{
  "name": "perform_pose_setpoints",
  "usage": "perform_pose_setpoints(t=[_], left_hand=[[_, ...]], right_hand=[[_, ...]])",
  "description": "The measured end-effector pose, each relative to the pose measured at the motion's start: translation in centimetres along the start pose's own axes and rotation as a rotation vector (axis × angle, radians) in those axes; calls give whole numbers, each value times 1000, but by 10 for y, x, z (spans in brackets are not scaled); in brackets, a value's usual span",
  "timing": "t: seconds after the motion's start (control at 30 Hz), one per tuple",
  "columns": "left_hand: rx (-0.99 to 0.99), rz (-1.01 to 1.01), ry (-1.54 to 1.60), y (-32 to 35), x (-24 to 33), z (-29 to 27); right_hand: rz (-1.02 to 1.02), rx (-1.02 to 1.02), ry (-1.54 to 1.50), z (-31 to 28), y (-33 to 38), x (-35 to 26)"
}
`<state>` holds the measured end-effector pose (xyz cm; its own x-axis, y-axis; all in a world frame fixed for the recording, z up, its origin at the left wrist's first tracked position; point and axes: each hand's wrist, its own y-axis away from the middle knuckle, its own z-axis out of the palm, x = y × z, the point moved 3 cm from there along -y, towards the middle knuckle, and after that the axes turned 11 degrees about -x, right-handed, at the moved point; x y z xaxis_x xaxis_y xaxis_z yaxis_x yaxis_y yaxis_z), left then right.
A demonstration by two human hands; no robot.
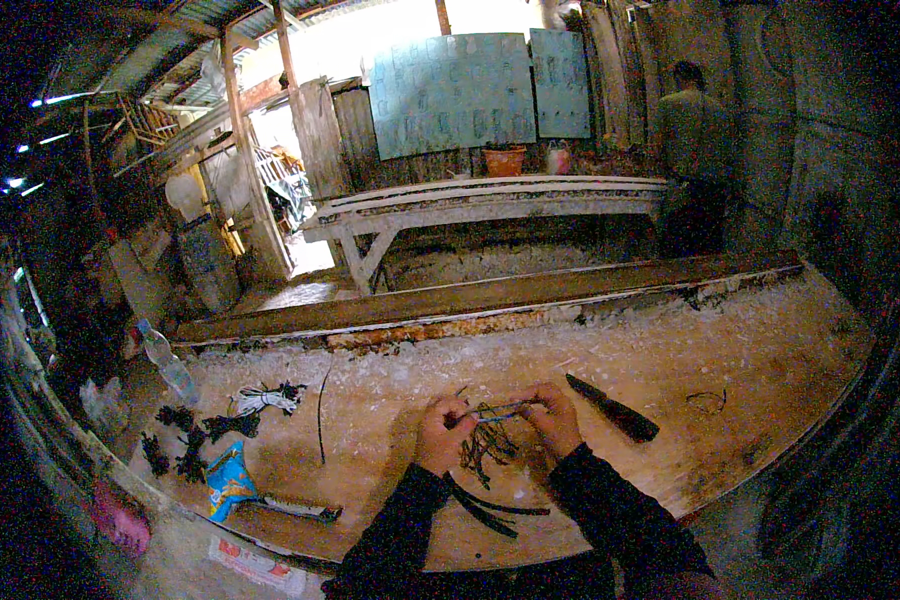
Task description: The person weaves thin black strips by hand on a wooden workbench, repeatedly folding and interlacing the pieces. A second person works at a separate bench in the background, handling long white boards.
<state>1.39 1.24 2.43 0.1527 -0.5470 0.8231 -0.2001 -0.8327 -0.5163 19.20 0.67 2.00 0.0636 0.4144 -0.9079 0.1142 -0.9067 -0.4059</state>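
My left hand (pixel 444 432) and my right hand (pixel 552 420) are close together over the wooden tabletop. Both have their fingers pinched on a thin bluish-grey strand (pixel 497 411) that spans the gap between them; whether it is cord or wire cannot be made out. Just below lies a loose tangle of thin dark strands (pixel 488 446). Two dark, curved strips (pixel 483 507) rest nearer to me, between my forearms. To the right of my right hand is a dark knife-like blade (pixel 612 407), lying slantwise.
On the left are a white cord bundle (pixel 267 399), black cord bundles (pixel 192 455), a blue packet (pixel 229 480), a slim stick-like tool (pixel 295 508) and a clear bottle (pixel 169 364). A thin wire loop (pixel 708 402) lies right. Beyond the raised board (pixel 490 300), a person (pixel 692 150) stands by another bench (pixel 490 200).
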Motion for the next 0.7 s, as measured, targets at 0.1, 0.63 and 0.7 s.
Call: perform_pose_setpoints(t=[0.1,0.63,0.7], left_hand=[[102,-176,-100,-1,1,-11],[192,-254,-89,-3,-31,-25],[152,-295,29,-1,-27,-23]], right_hand=[[-23,-60,-89,8,1,-5],[-66,-737,-73,43,17,-27],[-88,-739,-19,39,17,-31]])
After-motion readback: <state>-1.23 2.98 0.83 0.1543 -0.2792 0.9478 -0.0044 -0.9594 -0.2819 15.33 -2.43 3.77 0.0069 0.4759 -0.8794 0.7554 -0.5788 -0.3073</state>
